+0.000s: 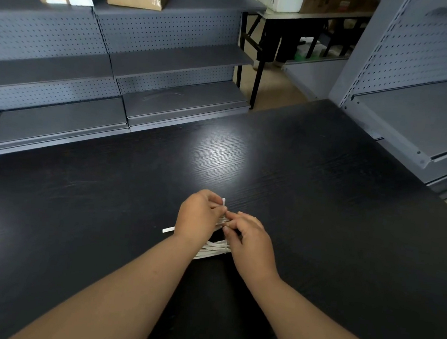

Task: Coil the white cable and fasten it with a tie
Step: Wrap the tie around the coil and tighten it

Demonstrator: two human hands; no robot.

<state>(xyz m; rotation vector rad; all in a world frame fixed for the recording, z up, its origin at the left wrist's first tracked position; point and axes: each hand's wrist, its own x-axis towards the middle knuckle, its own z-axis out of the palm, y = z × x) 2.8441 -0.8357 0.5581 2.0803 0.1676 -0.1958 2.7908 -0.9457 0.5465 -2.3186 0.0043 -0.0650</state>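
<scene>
- white cable (pixel 210 251): several pale strands bundled side by side into a coil, just below the frame's centre, partly hidden.
- tie (pixel 223 202): thin white strip, its small tip standing upright just above the coil.

Shelves (pixel 179 53) border the table (pixel 324 192) ahead and right.

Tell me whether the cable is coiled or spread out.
Coiled: the cable shows as bunched parallel strands between the left hand and right hand.
</scene>
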